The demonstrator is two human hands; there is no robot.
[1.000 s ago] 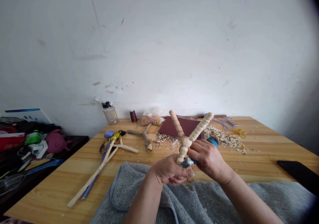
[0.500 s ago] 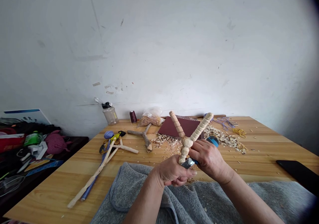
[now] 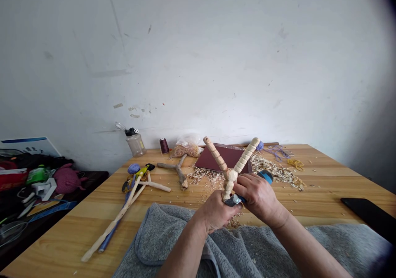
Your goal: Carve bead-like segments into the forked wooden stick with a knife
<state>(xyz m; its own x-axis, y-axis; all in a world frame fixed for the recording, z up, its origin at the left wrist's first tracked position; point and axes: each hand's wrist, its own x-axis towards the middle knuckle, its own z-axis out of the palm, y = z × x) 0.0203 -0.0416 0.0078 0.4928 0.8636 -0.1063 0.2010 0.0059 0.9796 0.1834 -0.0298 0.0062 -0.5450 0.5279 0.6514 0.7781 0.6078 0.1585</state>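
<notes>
My left hand (image 3: 215,212) is shut around the stem of a pale carved wooden fork (image 3: 230,179), whose two arms rise in a V with ridged, notched bark-free surfaces. My right hand (image 3: 258,197) grips a blue-handled knife (image 3: 265,176). Its metal blade (image 3: 232,200) lies against the base of the fork, close to my left fingers. Most of the handle is hidden inside my right fist.
A grey towel (image 3: 173,236) covers my lap and the table's near edge. Wood shavings (image 3: 275,170) lie around a dark red board (image 3: 221,158). Beyond are a raw forked branch (image 3: 177,170), long sticks (image 3: 114,222), a plastic bottle (image 3: 135,144), a thread spool (image 3: 164,146) and a black phone (image 3: 368,214).
The carved fork has tilted slightly to the left, with its arm tips shifting left. My left hand has curled closer around the blade, and the view has dipped slightly.
</notes>
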